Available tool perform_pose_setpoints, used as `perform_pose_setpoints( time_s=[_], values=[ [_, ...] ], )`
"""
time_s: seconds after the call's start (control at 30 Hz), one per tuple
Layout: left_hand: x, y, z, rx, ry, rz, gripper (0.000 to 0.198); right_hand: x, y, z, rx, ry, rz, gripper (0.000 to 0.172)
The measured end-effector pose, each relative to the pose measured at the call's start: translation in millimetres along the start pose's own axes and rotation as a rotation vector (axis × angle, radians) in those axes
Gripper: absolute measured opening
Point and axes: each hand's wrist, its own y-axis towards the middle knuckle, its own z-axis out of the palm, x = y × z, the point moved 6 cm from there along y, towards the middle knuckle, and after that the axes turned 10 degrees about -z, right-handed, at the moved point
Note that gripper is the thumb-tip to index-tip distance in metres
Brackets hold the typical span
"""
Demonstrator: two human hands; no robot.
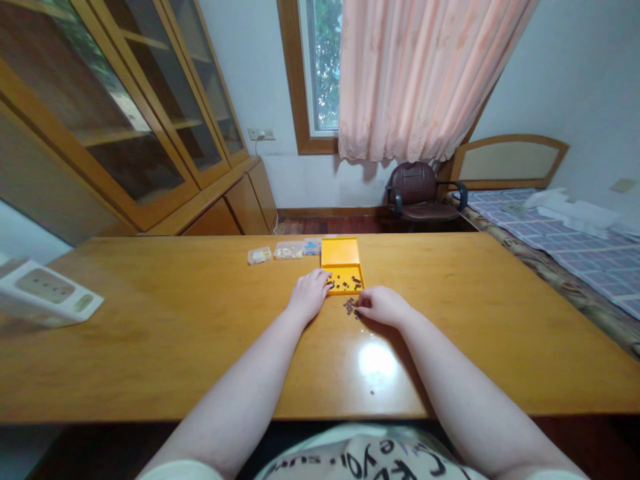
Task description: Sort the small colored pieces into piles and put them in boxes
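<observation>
An open yellow plastic box (340,251) lies on the table with its lid folded back, away from me. Several small dark brown pieces (356,281) are scattered in its near half. My left hand (309,295) is at the box's left side, its fingers curled over the edge by some of the pieces. Just in front of the box is a loose pile of small brown pieces (349,306). My right hand (384,305) is at the right of this pile, thumb and fingers pinched together and pointing down; what they hold is too small to make out.
Clear plastic boxes with small parts (289,251) stand left of the yellow box. One tiny dark piece (372,393) lies near the table's front edge. A white box (47,293) is at the far left. Beyond the table (480,320) are a chair (417,190) and a bed.
</observation>
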Motion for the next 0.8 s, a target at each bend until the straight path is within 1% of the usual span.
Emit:
perform_pose_setpoints(
  time_s=[0.07,0.1,0.23,0.3,0.43,0.53,0.6,0.67,0.8],
  values=[
    [0,-2,2.3,0.010,-0.010,0.038,0.028,0,0,1,0.002,-0.020,-0.003,0.016],
    [-3,-3,3.3,0.027,-0.021,0.077,0.027,0,1,1,0.003,-0.031,-0.007,0.016],
    [-21,-15,8.3,0.166,-0.033,0.302,0.016,2,1,-1,-0.017,-0.060,-0.033,0.017],
    [-28,-19,10.4,0.211,-0.017,0.361,0.015,3,0,-3,-0.055,-0.044,-0.047,0.016],
    [-33,-20,13.7,0.238,0.005,0.370,0.015,3,1,-11,-0.199,0.027,-0.054,0.018],
    [-33,-19,15.0,0.241,0.000,0.353,0.015,-1,2,-14,-0.306,0.060,0.013,0.022],
    [-33,-19,15.6,0.241,-0.002,0.345,0.013,-3,2,-16,-0.331,0.054,0.056,0.028],
    [-32,-18,16.3,0.240,-0.003,0.338,0.012,-1,2,-15,-0.284,0.030,0.040,0.028],
    [-28,-17,18.3,0.243,-0.002,0.314,0.010,9,-1,-10,-0.092,0.046,-0.093,0.018]
  ],
)
